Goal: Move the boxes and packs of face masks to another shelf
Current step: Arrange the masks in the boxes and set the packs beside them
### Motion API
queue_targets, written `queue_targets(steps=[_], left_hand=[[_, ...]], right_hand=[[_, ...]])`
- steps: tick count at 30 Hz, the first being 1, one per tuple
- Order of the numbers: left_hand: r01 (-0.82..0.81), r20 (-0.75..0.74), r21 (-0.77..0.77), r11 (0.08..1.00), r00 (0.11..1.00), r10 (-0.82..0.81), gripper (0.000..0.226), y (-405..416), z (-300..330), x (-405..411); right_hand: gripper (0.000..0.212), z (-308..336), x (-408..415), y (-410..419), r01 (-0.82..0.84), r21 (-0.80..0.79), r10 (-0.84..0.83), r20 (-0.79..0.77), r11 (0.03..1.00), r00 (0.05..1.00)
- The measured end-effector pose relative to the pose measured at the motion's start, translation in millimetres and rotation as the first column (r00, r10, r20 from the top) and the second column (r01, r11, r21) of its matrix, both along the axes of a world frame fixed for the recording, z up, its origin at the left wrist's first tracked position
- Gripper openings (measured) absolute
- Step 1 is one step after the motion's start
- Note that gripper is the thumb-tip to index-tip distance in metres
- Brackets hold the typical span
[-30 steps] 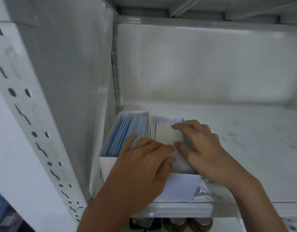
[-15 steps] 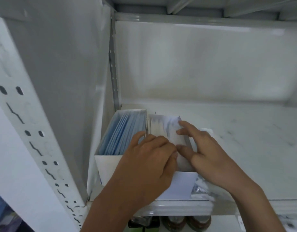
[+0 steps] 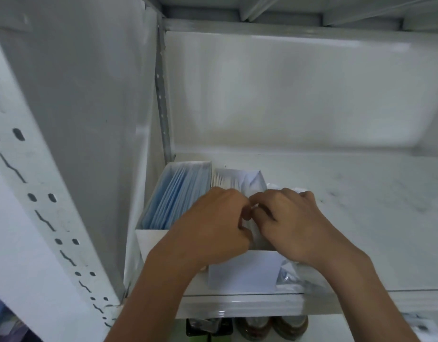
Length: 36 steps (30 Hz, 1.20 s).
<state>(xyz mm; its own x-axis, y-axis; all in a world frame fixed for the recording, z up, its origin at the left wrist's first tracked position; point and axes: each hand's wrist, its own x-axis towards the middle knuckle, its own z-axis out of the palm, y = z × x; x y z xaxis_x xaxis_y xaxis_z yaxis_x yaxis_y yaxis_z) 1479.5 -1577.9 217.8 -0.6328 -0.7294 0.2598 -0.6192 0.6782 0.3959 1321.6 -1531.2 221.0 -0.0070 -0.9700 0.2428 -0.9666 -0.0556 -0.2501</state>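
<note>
Two open white boxes stand side by side at the left end of the white shelf (image 3: 361,218). The left box (image 3: 149,243) holds upright blue face masks (image 3: 171,196). The right box (image 3: 242,272) holds white masks (image 3: 228,181). My left hand (image 3: 213,228) and my right hand (image 3: 294,223) meet over the right box, fingers curled and pinching the tops of the white masks. A clear plastic pack (image 3: 289,277) lies against the right box's right side, mostly under my right wrist.
A perforated white upright (image 3: 40,218) and a side panel close the shelf on the left. The back panel (image 3: 299,95) is plain white. Below the shelf's front lip stand dark jars (image 3: 269,329).
Both hands went from lying flat over the white masks to curling, fingertips drawn together over the right box. The camera shifted slightly.
</note>
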Motion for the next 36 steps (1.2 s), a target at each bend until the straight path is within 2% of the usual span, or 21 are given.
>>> queue_targets(steps=[3, 6, 8, 11, 13, 16, 19, 21, 23, 26, 30, 32, 34, 36], left_hand=[[-0.02, -0.14, 0.019, 1.0, 0.99, 0.023, 0.022, 1, -5, 3], [-0.042, -0.345, -0.06, 0.997, 0.938, 0.018, 0.025, 5, -11, 7], [-0.02, -0.379, -0.115, 0.993, 0.925, -0.026, 0.022, 5, -15, 8], [0.019, -0.298, -0.229, 0.973, 0.95, -0.089, 0.011, 3, -20, 9], [-0.007, -0.297, -0.357, 0.934, 0.949, -0.107, 0.01, 4, -21, 9], [-0.099, -0.334, -0.453, 0.886, 0.94, -0.066, 0.026, 6, -27, 11], [-0.054, -0.218, -0.374, 0.926, 0.975, -0.031, 0.032, 7, -26, 16], [-0.059, -0.195, -0.332, 0.941, 0.981, -0.007, 0.031, 8, -21, 19], [-0.069, -0.163, -0.273, 0.96, 0.986, 0.024, 0.028, 10, -17, 18], [-0.078, -0.141, -0.254, 0.964, 0.989, 0.043, 0.03, 7, -20, 18], [-0.108, -0.132, -0.314, 0.943, 0.989, 0.069, 0.038, 5, -26, 18], [-0.098, -0.118, -0.318, 0.943, 0.991, 0.063, 0.038, 2, -28, 22], [-0.066, -0.095, -0.29, 0.955, 0.995, 0.04, 0.04, 3, -27, 25], [-0.06, -0.069, -0.281, 0.958, 0.997, 0.042, 0.043, 4, -27, 27]], right_hand=[[0.033, -4, -5, -2, 0.025, -0.042, -0.023, 0.043, 0.999, 0.999], [0.042, -9, -4, -4, 0.05, -0.113, -0.033, 0.142, 0.992, 0.989], [0.044, -10, -2, -4, 0.055, -0.144, -0.024, 0.209, 0.988, 0.978], [0.027, -9, -2, -6, 0.052, -0.149, -0.007, 0.288, 0.987, 0.958], [0.028, -9, -3, -8, 0.044, -0.124, -0.009, 0.272, 0.991, 0.962], [0.033, -8, -2, -9, 0.012, -0.049, -0.002, 0.211, 0.999, 0.978], [0.036, -5, 0, -10, 0.002, 0.013, -0.005, 0.192, 1.0, 0.981], [0.041, -3, 1, -11, 0.02, 0.019, -0.023, 0.2, 1.0, 0.98], [0.042, -1, 2, -10, 0.073, -0.055, -0.06, 0.214, 0.996, 0.975], [0.043, 1, 5, -9, 0.12, -0.202, -0.093, 0.14, 0.972, 0.986], [0.022, -1, 9, -10, 0.04, -0.071, -0.042, -0.026, 0.997, 0.999], [0.028, -1, 9, -10, 0.023, -0.06, -0.026, -0.046, 0.998, 0.999], [0.036, -1, 6, -7, 0.04, -0.131, -0.045, -0.04, 0.991, 0.998], [0.046, 0, 4, -3, -0.016, -0.078, 0.011, -0.06, 0.997, 0.998]])
